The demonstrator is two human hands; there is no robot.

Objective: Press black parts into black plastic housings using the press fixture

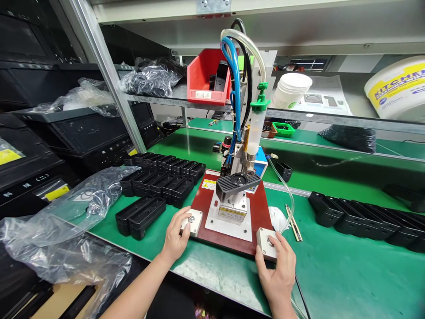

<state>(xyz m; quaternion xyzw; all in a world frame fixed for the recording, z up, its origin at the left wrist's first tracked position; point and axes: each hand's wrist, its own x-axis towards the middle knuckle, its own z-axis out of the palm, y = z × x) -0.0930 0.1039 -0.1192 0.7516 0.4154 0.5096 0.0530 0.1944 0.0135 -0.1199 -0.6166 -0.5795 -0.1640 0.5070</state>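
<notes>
My left hand [177, 235] rests on the left button box [196, 223], fingers spread around it and the thumb beside its round button. On the right button box [264, 243] lies my right hand [278, 261], its fingertips near the button and the thumb along the near side. Between them stands a small press machine on a dark red base plate [212, 235]. A black ribbed part [229, 187] sits on its metal fixture [234, 214], below a syringe [255, 133] with a green top.
Rows of black housings [146, 217] stand at the left, and more housings [358, 217] at the right. A plastic bag [96, 199] hangs over the left edge. Tweezers [294, 223] lie right of the base. A red bin [207, 79] is on the shelf.
</notes>
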